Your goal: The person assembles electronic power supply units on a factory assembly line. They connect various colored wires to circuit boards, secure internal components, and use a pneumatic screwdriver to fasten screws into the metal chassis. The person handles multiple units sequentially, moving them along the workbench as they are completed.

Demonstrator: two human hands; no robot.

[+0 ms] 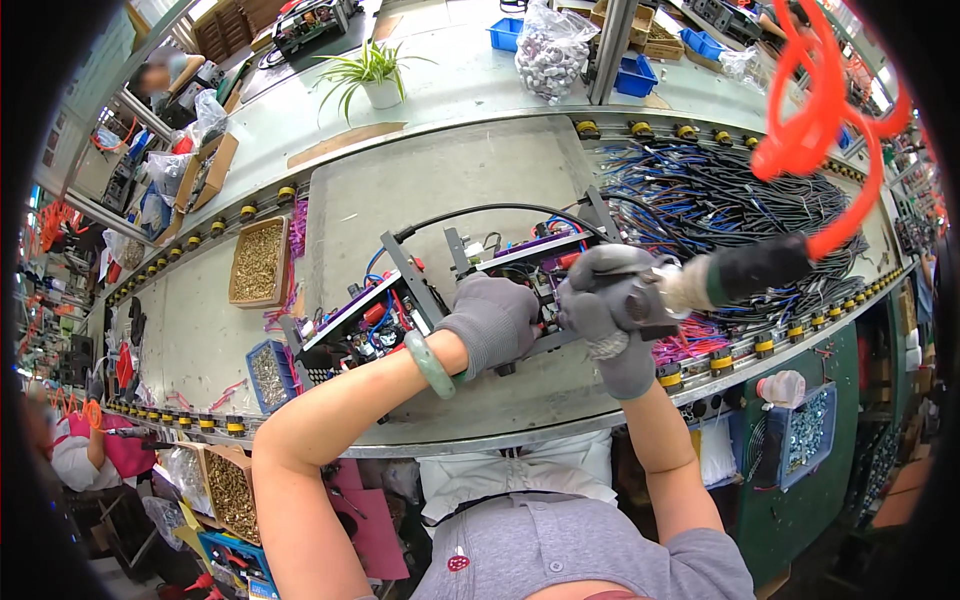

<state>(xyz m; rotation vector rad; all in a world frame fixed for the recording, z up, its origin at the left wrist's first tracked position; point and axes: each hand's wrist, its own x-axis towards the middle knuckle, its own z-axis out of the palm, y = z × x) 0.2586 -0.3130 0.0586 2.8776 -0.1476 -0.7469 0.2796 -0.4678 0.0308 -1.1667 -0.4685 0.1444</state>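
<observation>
Seemed to call for keeping the metal frame point(411, 280) still and the air tool point(645, 304) straight, with a gentle push. Held the tool in a curled right hand point(606, 305), with a red hose point(852, 212) to its right. Rested a bent left hand point(492, 315) nearby but apart, on the frame underneath; could not tell how open, with fingertips hidden.

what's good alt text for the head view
A gloved right hand holds a tool on a coiled orange hose; the gloved left hand rests on a metal-framed electronics assembly. A heap of dark cables lies to the right, a box of brass-coloured parts to the left.
</observation>
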